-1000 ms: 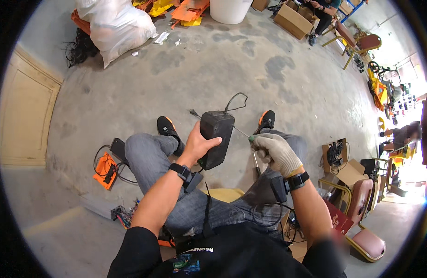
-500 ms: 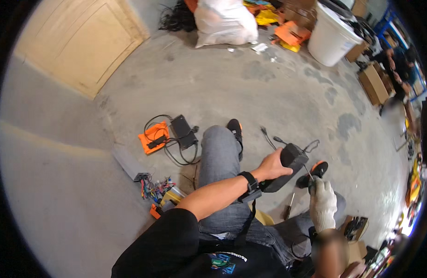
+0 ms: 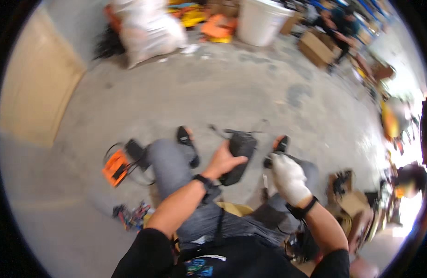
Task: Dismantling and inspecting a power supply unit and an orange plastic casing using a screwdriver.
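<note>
In the blurred head view, my bare left hand is closed around a black rectangular case, thumb across its near side; thin cables stick out at its far end. My right hand, in a white knitted glove, is closed just right of the case, apart from it; what its fingers hold is smeared and too unclear to make out. A slim tool, apparently a screwdriver, lies between my legs below the case.
Orange part, black adapter and cables lie left of my knee; tangled wires nearer. A cardboard box sits right. Behind are a sack, white bin and a person by boxes. Door at left.
The view swung toward the door and partly back. My left hand still holds the case. The screwdriver shaft between case and gloved hand in earlier frames is no longer discernible.
</note>
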Tool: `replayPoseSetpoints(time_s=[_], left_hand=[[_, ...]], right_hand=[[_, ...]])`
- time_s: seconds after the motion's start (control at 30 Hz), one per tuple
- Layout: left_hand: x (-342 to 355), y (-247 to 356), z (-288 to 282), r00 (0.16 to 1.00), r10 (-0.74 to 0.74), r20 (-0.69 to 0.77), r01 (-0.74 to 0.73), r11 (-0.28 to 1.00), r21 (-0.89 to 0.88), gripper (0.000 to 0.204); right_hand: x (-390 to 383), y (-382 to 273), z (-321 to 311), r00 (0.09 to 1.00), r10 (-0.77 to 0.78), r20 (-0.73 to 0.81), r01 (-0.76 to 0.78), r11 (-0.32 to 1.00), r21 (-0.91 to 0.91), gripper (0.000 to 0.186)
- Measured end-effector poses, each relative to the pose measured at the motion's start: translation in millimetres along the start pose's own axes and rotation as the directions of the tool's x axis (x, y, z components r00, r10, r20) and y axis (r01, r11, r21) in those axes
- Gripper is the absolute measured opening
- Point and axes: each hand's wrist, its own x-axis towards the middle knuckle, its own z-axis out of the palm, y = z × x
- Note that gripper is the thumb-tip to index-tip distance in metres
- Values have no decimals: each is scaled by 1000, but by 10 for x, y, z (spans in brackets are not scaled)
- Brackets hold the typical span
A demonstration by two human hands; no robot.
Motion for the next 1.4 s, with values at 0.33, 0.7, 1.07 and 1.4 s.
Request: replayPoseSetpoints(time_s=[0.33,0.7,1.07,1.4], left_hand=[[-38,201,-88,998,-55,6,55,998,11,67],[-46,183,-22,993,-117,-14,117,993,-24,59],[20,316,-110,968,-230,104,251,839,-482,60],[11,369,-98,958,-232,169,286,731,-620,47]], right_hand=[[77,-67,-55,994,91,59,-98,987,126,19],[29,110,-273,992,110,63,-125,933,338,31],[-45,49,206,867,305,395,-435,76,897,35],[88,-30,433,876,19,482,-482,-26,876,60]])
